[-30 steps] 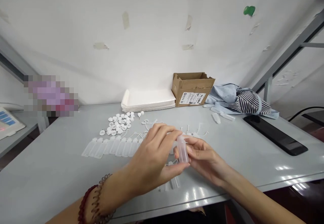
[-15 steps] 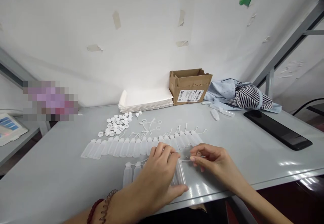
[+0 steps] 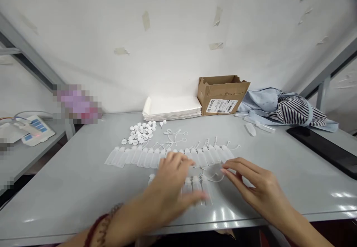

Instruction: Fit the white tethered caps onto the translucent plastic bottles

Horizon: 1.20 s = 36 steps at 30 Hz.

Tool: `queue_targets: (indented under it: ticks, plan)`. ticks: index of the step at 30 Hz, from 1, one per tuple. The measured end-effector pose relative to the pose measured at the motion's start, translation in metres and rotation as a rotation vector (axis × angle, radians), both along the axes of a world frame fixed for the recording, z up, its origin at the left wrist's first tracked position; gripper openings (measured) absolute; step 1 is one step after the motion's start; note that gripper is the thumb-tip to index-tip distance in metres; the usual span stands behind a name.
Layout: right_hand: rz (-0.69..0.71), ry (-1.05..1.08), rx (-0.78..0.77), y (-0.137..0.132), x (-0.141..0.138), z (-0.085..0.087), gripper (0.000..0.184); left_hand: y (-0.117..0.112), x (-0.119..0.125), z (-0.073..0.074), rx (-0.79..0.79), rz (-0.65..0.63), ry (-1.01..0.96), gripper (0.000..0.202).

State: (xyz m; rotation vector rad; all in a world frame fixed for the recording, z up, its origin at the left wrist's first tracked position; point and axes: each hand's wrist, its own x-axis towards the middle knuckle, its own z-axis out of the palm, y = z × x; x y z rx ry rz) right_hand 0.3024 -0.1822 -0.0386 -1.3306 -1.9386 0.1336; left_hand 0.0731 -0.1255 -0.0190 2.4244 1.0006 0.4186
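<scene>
Left hand [image 3: 171, 183] shifted leftward over slender translucent bottles [image 3: 196, 185].

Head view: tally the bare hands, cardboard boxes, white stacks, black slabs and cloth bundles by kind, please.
Bare hands, the left hand and the right hand: 2
Open brown cardboard box: 1
Flat white stack: 1
Long black phone-like slab: 1
Light-blue and striped cloth bundle: 1
Total: 6

Beyond my grip: cardboard box [image 3: 225, 92], beside white stack [image 3: 171, 107]. To my right: black phone [image 3: 323, 150]; farther off, striped cloth [image 3: 297, 110].
</scene>
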Motion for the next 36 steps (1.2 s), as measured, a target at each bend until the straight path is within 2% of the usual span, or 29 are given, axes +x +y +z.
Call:
queue_targets:
  ticks: [2, 4, 6, 10, 14, 18, 21, 25, 31, 33, 36]
  plan:
    - [0.012, -0.029, 0.061, 0.007, -0.005, 0.011, 0.011, 0.023, -0.017, 0.01, 0.025, 0.127, -0.022, 0.028]
    - [0.043, -0.051, 0.11, 0.019, -0.013, 0.023, 0.011, 0.053, -0.03, 0.018, 0.07, 0.218, 0.002, 0.023]
    - [0.08, -0.067, 0.129, 0.035, -0.023, 0.034, 0.012, 0.082, -0.037, 0.019, 0.098, 0.249, 0.083, 0.021]
    - [0.104, -0.062, 0.109, 0.068, -0.041, 0.044, 0.013, 0.127, -0.031, 0.011, 0.074, 0.254, 0.127, 0.019]
    - [0.1, -0.056, 0.053, 0.083, -0.051, 0.039, 0.013, 0.149, -0.018, -0.001, 0.045, 0.243, 0.118, 0.017]
    - [0.107, -0.138, -0.064, 0.082, -0.059, 0.032, 0.015, 0.158, -0.011, -0.008, -0.022, 0.225, 0.101, 0.015]
    - [0.126, -0.247, -0.142, 0.082, -0.067, 0.032, 0.011, 0.16, -0.01, -0.007, -0.053, 0.241, 0.063, 0.014]
    - [0.187, -0.356, -0.257, 0.089, -0.079, 0.033, 0.017, 0.157, -0.014, 0.007, -0.079, 0.279, -0.025, 0.015]
    - [0.344, -0.383, -0.385, 0.099, -0.091, 0.027, 0.049, 0.141, -0.038, 0.037, -0.099, 0.373, -0.18, 0.024]
    - [0.351, -0.405, -0.418, 0.099, -0.095, 0.024, 0.056, 0.135, -0.048, 0.04, -0.128, 0.408, -0.253, 0.025]
    - [0.337, -0.472, -0.402, 0.097, -0.101, 0.022, 0.057, 0.128, -0.059, 0.036, -0.175, 0.455, -0.357, 0.025]
